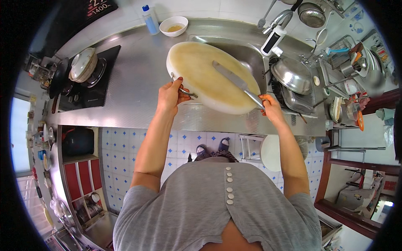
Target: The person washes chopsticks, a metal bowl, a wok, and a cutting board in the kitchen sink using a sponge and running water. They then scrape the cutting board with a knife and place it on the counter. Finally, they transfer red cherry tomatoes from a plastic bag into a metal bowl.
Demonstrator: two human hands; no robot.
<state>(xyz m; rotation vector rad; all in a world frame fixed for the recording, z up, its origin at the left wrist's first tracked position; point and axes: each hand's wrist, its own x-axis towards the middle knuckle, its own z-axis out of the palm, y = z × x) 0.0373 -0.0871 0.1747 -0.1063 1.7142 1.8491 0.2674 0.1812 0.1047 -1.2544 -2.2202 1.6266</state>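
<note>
A thick round white chopping board (194,69), stained yellowish on its face, is over the front left part of the steel sink (251,56). My left hand (169,95) grips the metal carrying handle (187,93) on the board's near left side. In my right hand (271,108), at the board's right rim, is the metal handle of a kitchen knife (230,76). Its blade lies across the board's face, pointing away and to the left. Whether my right fingers also hold the board's rim I cannot tell. Much of the sink basin is hidden by the board.
Behind the board stand a white bowl (174,27) with yellowish contents and a blue bottle (150,20). The faucet (274,37) rises behind the sink. Right of it lies an upturned steel basin (292,75). A lidded pot (83,66) occupies the stove (91,98) at left.
</note>
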